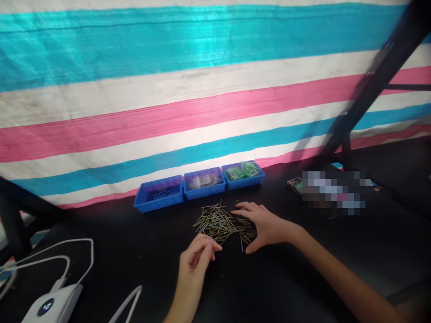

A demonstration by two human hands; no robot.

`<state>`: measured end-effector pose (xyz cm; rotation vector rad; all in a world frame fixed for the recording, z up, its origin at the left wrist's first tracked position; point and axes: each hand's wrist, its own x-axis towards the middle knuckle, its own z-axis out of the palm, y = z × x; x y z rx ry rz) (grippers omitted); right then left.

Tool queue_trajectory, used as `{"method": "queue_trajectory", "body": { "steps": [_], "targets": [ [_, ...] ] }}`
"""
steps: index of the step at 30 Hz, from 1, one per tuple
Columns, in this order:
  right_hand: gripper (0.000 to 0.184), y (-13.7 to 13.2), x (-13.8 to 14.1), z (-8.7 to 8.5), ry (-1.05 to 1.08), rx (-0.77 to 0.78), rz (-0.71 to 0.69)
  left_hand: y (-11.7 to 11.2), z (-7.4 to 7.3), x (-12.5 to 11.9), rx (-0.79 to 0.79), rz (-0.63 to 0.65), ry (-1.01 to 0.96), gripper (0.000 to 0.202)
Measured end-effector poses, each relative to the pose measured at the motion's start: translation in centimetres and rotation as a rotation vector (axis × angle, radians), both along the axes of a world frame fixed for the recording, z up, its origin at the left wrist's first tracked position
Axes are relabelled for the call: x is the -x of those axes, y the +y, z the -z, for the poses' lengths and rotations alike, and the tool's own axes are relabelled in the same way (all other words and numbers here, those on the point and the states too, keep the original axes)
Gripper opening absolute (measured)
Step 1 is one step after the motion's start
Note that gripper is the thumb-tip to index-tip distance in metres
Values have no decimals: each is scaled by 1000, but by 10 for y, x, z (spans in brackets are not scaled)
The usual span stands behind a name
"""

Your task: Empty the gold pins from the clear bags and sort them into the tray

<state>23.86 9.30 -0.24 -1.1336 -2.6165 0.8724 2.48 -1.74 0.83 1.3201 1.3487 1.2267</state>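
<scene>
A loose pile of thin metal pins [218, 222] lies on the black table [141, 251]. My right hand [266, 226] rests flat at the pile's right edge, fingers spread over the pins. My left hand [197, 258] hovers just below and left of the pile, fingers curled inward in a pinch; whether it holds a pin is too small to tell. Behind the pile stand three blue trays: the left one [158, 194] holds a few dark pins, the middle one [204, 182] greyish parts, the right one [243, 174] green parts.
A striped cyan, white and pink sheet [188, 98] hangs right behind the trays. A white device with white cables [55, 305] sits at the near left corner. A dark slanted frame bar [370, 85] rises at right, with a blurred-out item [333, 190] beneath it.
</scene>
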Motion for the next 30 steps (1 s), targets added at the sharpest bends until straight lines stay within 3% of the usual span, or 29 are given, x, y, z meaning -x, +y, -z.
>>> {"method": "queue_trajectory", "body": {
  "steps": [4, 9, 15, 23, 30],
  "targets": [
    [93, -1, 0, -6, -70, 20, -12, 2, 5, -3, 3, 21, 38, 27],
    [66, -4, -3, -2, -2, -23, 16, 2, 7, -4, -5, 23, 86, 26],
    [47, -8, -5, -1, 77, -58, 67, 4, 11, -2, -23, 15, 90, 24],
    [83, -9, -13, 5, 3, -58, 124, 6, 13, -1, -16, -3, 98, 25],
    [52, -16, 2, 5, 66, -111, 106, 4, 16, -2, -23, 9, 118, 24]
  ]
}}
